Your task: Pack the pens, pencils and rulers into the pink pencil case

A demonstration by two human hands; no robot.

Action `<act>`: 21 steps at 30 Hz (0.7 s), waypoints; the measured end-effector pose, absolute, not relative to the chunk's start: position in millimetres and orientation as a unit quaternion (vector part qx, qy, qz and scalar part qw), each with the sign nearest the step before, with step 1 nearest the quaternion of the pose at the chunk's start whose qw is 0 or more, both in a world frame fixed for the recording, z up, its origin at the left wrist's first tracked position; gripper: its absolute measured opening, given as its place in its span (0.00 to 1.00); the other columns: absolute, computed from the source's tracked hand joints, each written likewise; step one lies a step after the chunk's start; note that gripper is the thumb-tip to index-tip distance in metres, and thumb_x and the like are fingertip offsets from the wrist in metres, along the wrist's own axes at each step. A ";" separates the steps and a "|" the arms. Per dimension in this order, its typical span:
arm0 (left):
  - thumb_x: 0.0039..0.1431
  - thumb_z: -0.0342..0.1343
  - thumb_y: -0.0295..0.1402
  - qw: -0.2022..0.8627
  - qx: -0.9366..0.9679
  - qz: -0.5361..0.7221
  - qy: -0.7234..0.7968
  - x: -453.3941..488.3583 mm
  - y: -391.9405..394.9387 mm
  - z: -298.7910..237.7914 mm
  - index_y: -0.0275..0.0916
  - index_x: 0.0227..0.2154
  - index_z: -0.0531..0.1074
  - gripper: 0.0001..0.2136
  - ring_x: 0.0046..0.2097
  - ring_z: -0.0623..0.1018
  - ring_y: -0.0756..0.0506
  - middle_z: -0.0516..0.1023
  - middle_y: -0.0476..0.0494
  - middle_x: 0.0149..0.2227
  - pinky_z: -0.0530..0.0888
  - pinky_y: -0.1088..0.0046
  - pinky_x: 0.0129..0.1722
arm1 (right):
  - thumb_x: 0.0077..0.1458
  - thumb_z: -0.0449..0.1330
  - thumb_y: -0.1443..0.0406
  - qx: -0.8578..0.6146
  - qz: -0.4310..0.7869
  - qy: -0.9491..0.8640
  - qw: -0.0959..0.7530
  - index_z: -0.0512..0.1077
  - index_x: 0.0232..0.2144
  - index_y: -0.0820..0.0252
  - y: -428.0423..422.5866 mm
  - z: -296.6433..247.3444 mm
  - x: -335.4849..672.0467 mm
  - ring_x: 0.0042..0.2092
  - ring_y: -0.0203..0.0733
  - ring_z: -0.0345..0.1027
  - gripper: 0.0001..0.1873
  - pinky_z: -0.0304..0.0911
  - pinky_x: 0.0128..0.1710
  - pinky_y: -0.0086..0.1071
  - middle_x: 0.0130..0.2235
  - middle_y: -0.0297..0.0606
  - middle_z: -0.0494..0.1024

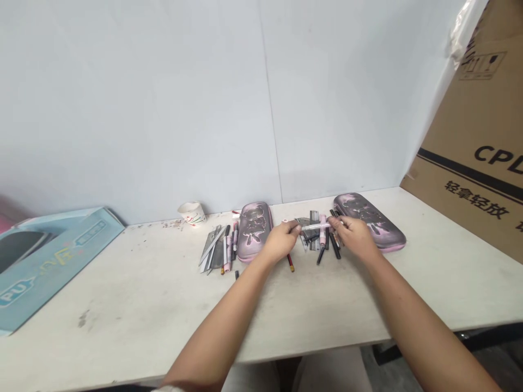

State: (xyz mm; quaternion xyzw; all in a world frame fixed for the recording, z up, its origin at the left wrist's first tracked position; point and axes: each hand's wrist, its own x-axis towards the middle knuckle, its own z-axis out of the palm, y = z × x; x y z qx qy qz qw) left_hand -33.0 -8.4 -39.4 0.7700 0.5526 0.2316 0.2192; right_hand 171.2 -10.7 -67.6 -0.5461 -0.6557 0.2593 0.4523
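A slim, pale pink-white pen (316, 226) lies crosswise between my hands above the table. The fingers of my left hand (281, 239) pinch one end, and those of my right hand (352, 234) close on the other. Beneath it are clear rulers (314, 216), a pink marker-like stick (322, 235) and several black pens (335, 246). A red pencil (290, 264) sticks out below my left hand. One shiny purple-pink pencil case (254, 231) lies beside my left hand; another pencil case (370, 220) is behind my right hand. Both look closed.
Left of the first case lie rulers (212, 250) and a pink stick (228, 253). A paper cup (192, 213) stands by the wall. A light blue box (61, 261) occupies the table's left, and a large cardboard carton (478, 125) stands at the right.
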 end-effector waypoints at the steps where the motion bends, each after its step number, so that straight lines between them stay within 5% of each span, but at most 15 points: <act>1: 0.58 0.43 0.35 0.208 0.769 0.243 0.553 -33.8 -8.6 -39.3 0.40 0.32 0.71 0.12 0.33 0.71 0.49 0.73 0.49 0.28 0.66 0.76 0.35 | 0.53 0.49 0.48 -0.552 0.262 -0.652 0.450 0.67 0.19 0.58 -11.5 -67.3 170.3 0.19 0.37 0.59 0.23 0.54 0.23 0.32 0.14 0.31 0.64; 7: 0.55 0.48 0.33 0.189 0.741 0.305 0.567 -37.4 -7.2 -41.6 0.41 0.37 0.69 0.09 0.33 0.71 0.49 0.72 0.50 0.29 0.66 0.76 0.33 | 0.51 0.55 0.51 -0.422 0.387 -0.642 0.510 0.63 0.40 0.54 -9.7 -68.5 167.9 0.25 0.36 0.65 0.18 0.60 0.25 0.30 0.28 0.31 0.71; 11: 0.54 0.49 0.32 0.186 0.738 0.308 0.571 -39.3 -6.3 -40.6 0.41 0.35 0.70 0.08 0.32 0.71 0.49 0.71 0.50 0.27 0.66 0.76 0.34 | 0.53 0.52 0.50 -0.496 0.325 -0.650 0.475 0.66 0.30 0.58 -6.9 -73.6 168.8 0.21 0.33 0.58 0.17 0.54 0.21 0.28 0.19 0.29 0.65; 15: 0.54 0.48 0.31 0.185 0.747 0.305 0.562 -42.1 -4.8 -38.7 0.41 0.35 0.70 0.08 0.33 0.71 0.48 0.72 0.49 0.28 0.66 0.75 0.34 | 0.52 0.53 0.51 -0.447 0.372 -0.652 0.487 0.64 0.38 0.57 -7.1 -75.3 167.6 0.22 0.34 0.62 0.18 0.57 0.22 0.28 0.24 0.30 0.70; 19: 0.54 0.48 0.31 0.178 0.757 0.292 0.556 -43.1 -3.5 -36.5 0.42 0.35 0.70 0.08 0.32 0.72 0.48 0.73 0.49 0.27 0.66 0.74 0.34 | 0.53 0.51 0.50 -0.501 0.316 -0.658 0.464 0.66 0.26 0.59 -8.8 -74.7 166.5 0.20 0.33 0.59 0.18 0.54 0.21 0.28 0.18 0.30 0.66; 21: 0.54 0.48 0.31 0.173 0.758 0.290 0.558 -43.1 -2.3 -35.0 0.42 0.35 0.70 0.08 0.32 0.72 0.48 0.73 0.49 0.28 0.66 0.74 0.33 | 0.53 0.51 0.50 -0.494 0.323 -0.654 0.473 0.66 0.28 0.58 -9.2 -74.1 165.9 0.21 0.34 0.60 0.18 0.54 0.21 0.28 0.19 0.29 0.66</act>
